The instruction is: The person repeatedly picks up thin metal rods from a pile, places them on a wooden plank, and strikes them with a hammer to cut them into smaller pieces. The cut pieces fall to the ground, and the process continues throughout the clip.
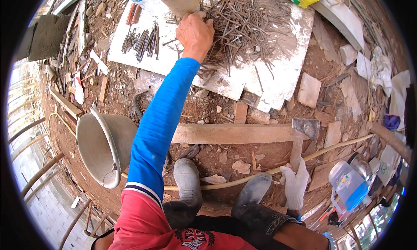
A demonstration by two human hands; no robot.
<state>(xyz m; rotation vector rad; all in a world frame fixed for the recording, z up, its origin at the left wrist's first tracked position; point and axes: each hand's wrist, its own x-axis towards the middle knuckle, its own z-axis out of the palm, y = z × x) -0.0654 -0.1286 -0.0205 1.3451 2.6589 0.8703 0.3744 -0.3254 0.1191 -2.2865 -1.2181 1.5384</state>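
Observation:
My bare left hand (194, 36) reaches forward with the blue-sleeved arm, its fingers curled closed at the edge of a heap of rusty nails (245, 26). It touches the lower end of a grey, rounded, tapering piece (179, 1); its fingertips are hidden, so what they hold cannot be made out. Under the nails lies a white, worn board (282, 72), with straighter dark nails (145, 44) grouped to the left. My right hand (296, 187), in a white glove, grips the wooden handle of a hatchet (306, 127). The hatchet's head rests by the end of a wooden plank (234, 133).
A grey bucket (97, 148) lies tipped beside my left arm. Across the dirt in front of my boots (187, 180) runs a long thin pole (339, 145). A bluish plastic jug (347, 185) stands at the right. Rubble and tile pieces (309, 90) are scattered around.

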